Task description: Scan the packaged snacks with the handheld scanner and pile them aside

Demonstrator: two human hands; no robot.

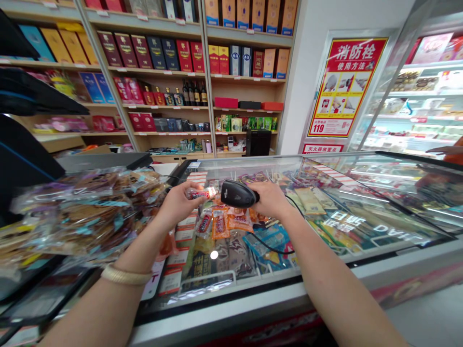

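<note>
Pinched in my left hand [181,202] is a small clear-wrapped snack packet [198,194] with a red and dark label and a white end turned to the right. My right hand [270,198] grips a black handheld barcode scanner [238,194], whose head faces left, close to that packet. The scanner's cord [271,248] loops below it. Under both hands, several small snack packets [219,224], orange or clear, lie on the glass top of a chest freezer [253,308]. Part of this pile is hidden by the scanner.
A heap of plastic-bagged brown snacks [97,212] sits left, beside a dark monitor [25,91]. Frozen goods show through the glass. Shelves of boxed bottles [155,50] stand behind, with a red poster [343,86] and a lit fridge [419,96] rightward. Another person's hand [446,150] appears at the right edge.
</note>
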